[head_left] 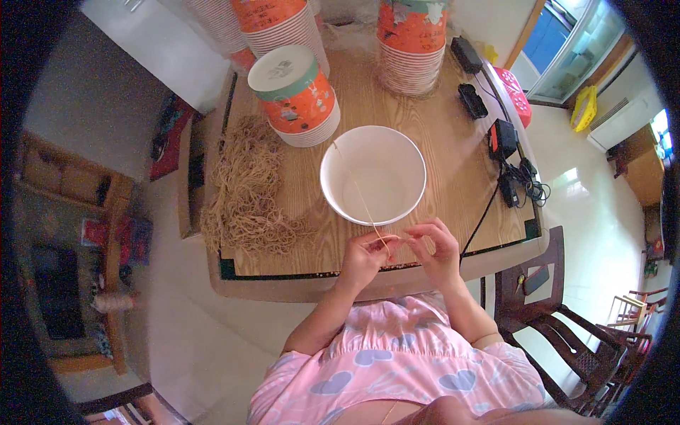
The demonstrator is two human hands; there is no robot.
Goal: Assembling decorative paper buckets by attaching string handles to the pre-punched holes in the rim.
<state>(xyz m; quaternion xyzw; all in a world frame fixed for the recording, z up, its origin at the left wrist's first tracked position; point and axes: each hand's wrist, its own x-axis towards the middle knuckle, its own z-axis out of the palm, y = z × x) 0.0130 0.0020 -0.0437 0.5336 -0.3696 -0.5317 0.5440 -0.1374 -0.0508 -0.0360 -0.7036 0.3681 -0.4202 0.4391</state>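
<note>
— Where are we in the work?

— We have a tan rubber band (361, 197) stretched out. Our left hand (365, 255) pinches its near end between thumb and forefinger, just past the bench (453, 177) edge, and the band runs up and away across the open white paper bowl (373, 175) to the far rim, where it seems to be hooked. We judge this to be the step of getting the band around the bowl.

— And the right hand?

— Our right hand (435, 248) sits just beside the left, fingers curled toward the same end of the band. Whether it grips the band or only touches it, we cannot tell; the strand is too thin there.

— What does the next move call for?

— In our judgement, both hands need to spread the loop wide and bring it down over the near rim without the far side slipping off. The bowl is light and empty, so a hard pull could tip it or drag it toward us.

— Supplies?

— A heap of rubber bands (248, 188) lies to the left on the bench, and stacks of orange-printed paper bowls (297, 95) stand behind.
</note>
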